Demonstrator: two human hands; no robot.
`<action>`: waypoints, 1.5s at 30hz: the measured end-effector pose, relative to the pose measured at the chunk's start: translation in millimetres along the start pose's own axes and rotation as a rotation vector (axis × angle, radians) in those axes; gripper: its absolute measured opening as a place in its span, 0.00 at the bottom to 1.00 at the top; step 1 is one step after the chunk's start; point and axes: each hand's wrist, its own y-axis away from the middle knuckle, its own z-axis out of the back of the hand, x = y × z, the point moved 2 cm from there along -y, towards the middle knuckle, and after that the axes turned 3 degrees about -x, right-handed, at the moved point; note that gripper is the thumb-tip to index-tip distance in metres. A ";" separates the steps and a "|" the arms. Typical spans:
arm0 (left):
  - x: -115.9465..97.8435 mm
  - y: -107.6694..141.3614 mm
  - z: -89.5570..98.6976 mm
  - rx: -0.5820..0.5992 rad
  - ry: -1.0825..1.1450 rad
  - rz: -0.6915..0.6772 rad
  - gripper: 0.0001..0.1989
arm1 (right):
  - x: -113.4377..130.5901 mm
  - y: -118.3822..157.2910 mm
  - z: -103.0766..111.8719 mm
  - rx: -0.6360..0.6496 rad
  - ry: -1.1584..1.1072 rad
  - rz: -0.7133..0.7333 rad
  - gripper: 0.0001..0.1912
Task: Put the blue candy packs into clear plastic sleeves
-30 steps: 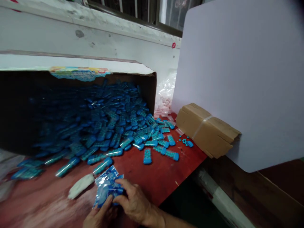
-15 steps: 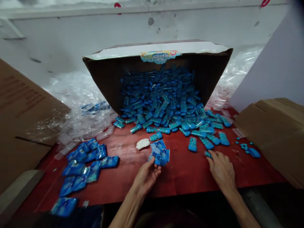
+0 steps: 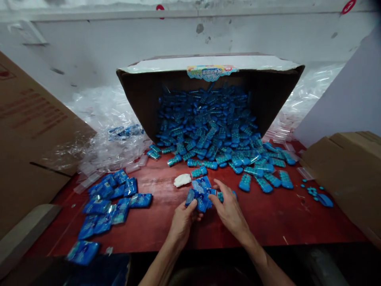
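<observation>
The blue packets (image 3: 200, 198) are near the middle of the red table (image 3: 253, 222), clamped between the left hand's (image 3: 183, 220) thumb and the fingers beneath them. With those packets as the clock's centre and 12 pointing away from the person, the right hand (image 3: 232, 214) is at 4 o'clock, its thumb and index finger apart; the thumb tip is at the packets' right edge. A small bead-filled container (image 3: 220, 196) shows between those fingers, partly hidden, so whether they grip it cannot be told. Just beside the packets, a white lump (image 3: 182, 180) lies at 10 o'clock and a single teal-beaded container (image 3: 199, 172) at 12. Farther out at 12, a cardboard box (image 3: 256, 62) lies with its open side facing the person, and a heap of blue-ended containers (image 3: 208, 127) spills from it toward 1 and 2 o'clock. At 3 o'clock, loose teal beads (image 3: 312, 191) lie near a blue cap (image 3: 325, 200), with a brown cardboard bundle (image 3: 345, 171) beyond. At 9 o'clock is an overlapping group of filled blue packets (image 3: 120, 210); clear plastic wrappers (image 3: 104, 147) are piled at 10, against a large carton (image 3: 35, 131).
</observation>
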 end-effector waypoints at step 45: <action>-7.3 11.2 -6.0 -0.056 0.333 0.426 0.09 | 12.6 21.0 24.4 0.101 0.159 0.341 0.18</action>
